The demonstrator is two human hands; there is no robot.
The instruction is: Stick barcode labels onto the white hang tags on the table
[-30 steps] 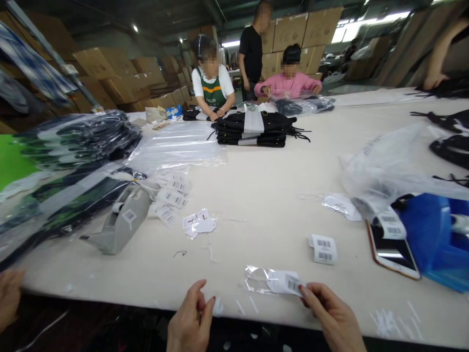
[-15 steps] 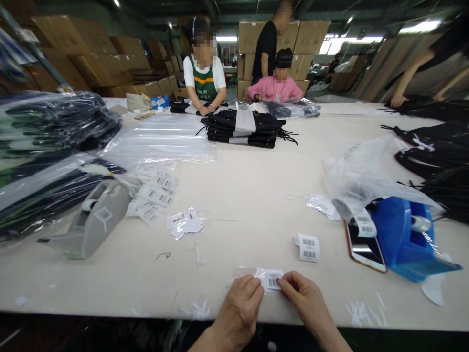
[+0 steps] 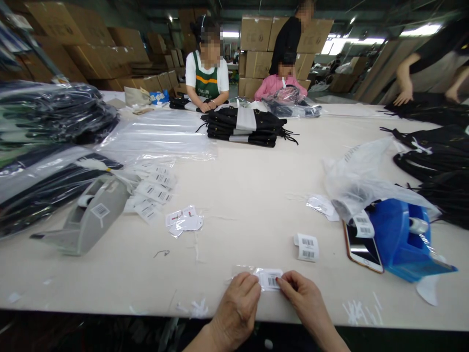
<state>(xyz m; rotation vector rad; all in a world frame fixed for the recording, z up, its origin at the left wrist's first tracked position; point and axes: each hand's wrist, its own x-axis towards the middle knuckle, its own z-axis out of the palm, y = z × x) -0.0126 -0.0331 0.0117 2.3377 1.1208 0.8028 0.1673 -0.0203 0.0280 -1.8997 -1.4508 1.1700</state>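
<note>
A white tag with a barcode (image 3: 271, 280) lies at the table's front edge, with clear plastic around its left part. My left hand (image 3: 240, 298) is closed on the plastic at the tag's left end, its fingers curled together. On the tag's right end my right hand (image 3: 302, 293) pinches with thumb and forefinger, the thumbnail red beside the barcode. Just beyond the right hand sits a curled strip of barcode labels (image 3: 307, 247). Several white tags (image 3: 184, 221) lie in a small pile further left.
A grey tape dispenser (image 3: 97, 210) stands at left by barcode sheets (image 3: 156, 188) and bagged goods (image 3: 54, 117). At right are a phone (image 3: 364, 252), a blue dispenser (image 3: 401, 239) and black garments (image 3: 439, 161). Across the table, people work near a black bundle (image 3: 244, 126).
The view has shifted slightly. My hands keep nearly the same pose at the tag. Across the table, the standing person in black has moved right, and the person at far right has shifted their hands.
</note>
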